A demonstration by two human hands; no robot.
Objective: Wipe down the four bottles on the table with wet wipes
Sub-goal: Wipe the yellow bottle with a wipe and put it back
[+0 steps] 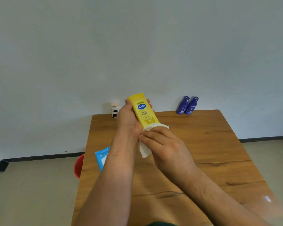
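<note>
Yellow Vaseline btl [142, 111] in L hand [127, 119], wipe [145, 150] in R hand [167, 148].

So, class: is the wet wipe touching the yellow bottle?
Touching. The head view shows the wet wipe wrapped round the lower end of the yellow bottle, held there by the right hand.

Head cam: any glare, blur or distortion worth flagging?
Head view: soft even light, weak shadows; small glare spot on the table, near right, where the frame smears; yellow bottle label legible, blue bottles illegible; wide-angle bends the baseboard.
</note>
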